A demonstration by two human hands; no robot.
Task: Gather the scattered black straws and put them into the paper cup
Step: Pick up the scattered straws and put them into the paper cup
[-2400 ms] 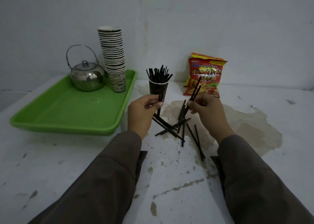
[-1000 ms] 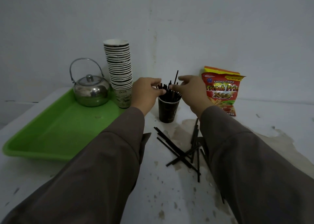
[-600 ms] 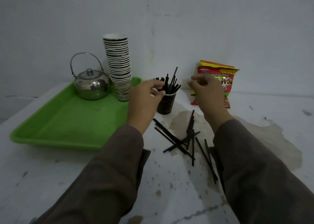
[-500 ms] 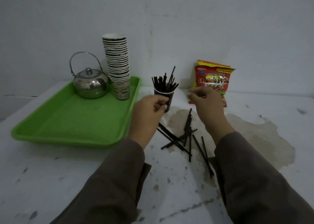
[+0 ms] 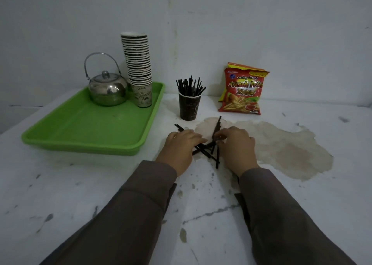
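Observation:
A dark paper cup (image 5: 189,108) stands upright on the white table, with several black straws (image 5: 190,86) sticking out of it. In front of it lies a crossed pile of loose black straws (image 5: 208,151). Both of my hands are down on that pile. My left hand (image 5: 181,147) lies palm down with its fingers stretched over the pile's left side. On the right side, the curled fingertips of my right hand (image 5: 236,146) pinch a straw (image 5: 217,126) that points toward the cup. Parts of the pile are hidden under both hands.
A green tray (image 5: 86,130) to the left carries a steel kettle (image 5: 107,90) and a tall stack of paper cups (image 5: 138,67). A red snack bag (image 5: 242,91) leans on the wall behind the cup to the right. A brown stain (image 5: 285,148) spreads at the right.
Both hands have come back from the cup's rim and dropped onto the loose pile. The straws that the right hand carried now stand in the cup.

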